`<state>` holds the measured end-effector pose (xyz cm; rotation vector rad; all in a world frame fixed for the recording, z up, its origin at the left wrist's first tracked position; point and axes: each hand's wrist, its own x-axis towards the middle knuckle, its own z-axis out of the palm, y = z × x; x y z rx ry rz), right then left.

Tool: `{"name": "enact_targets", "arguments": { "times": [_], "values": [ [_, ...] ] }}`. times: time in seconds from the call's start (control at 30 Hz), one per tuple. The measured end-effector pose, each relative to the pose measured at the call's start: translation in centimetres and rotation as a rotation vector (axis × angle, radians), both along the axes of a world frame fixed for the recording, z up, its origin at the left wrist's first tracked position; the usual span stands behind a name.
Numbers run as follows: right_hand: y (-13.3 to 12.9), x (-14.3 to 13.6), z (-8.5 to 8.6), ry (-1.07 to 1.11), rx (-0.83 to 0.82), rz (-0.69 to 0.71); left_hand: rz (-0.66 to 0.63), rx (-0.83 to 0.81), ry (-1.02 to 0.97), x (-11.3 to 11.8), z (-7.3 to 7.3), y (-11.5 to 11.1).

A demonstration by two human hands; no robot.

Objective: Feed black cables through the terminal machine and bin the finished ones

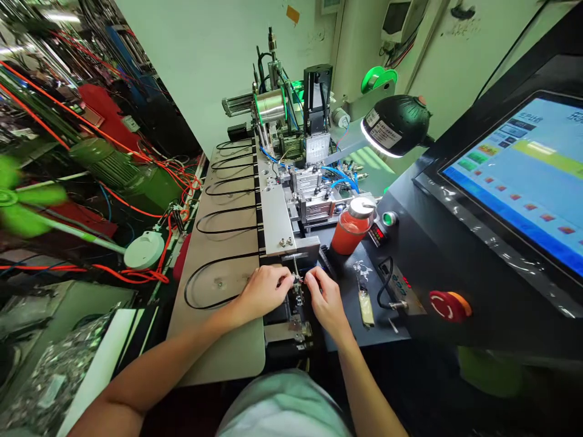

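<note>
Both hands meet over a small metal fixture (298, 297) at the near end of the machine. My left hand (268, 288) comes in from the left, fingers curled in a pinch; a dark bit shows by its fingertips, too small to name. On the fixture's right side, my right hand (325, 297) is also pinched, its fingertips close to the left ones. What it holds is hidden. Beside the left forearm, a black cable loop (186, 291) lies on the beige plate (241, 352), with several similar loops farther back.
A red jar with a metal lid (348, 233) stands right of the machine. Behind it hangs a lit black lamp (396, 124). A red stop button (450, 306) and a touchscreen (523, 176) are at the right. A green fan (22, 197) is at the far left.
</note>
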<state>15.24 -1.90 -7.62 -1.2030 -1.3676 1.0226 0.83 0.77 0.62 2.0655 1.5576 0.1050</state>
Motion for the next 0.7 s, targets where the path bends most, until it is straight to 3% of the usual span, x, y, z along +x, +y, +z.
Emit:
{"name": "enact_targets", "arguments": {
  "times": [0.33,0.7],
  "values": [
    [-0.8,1.0,-0.4,0.021,-0.034,-0.079,-0.006,-0.002,-0.042,-0.4,-0.2,-0.1],
    [-0.1,0.3,-0.2,-0.024,-0.023,0.016,-0.028,0.041,0.053,0.0,-0.1,0.1]
  ]
}}
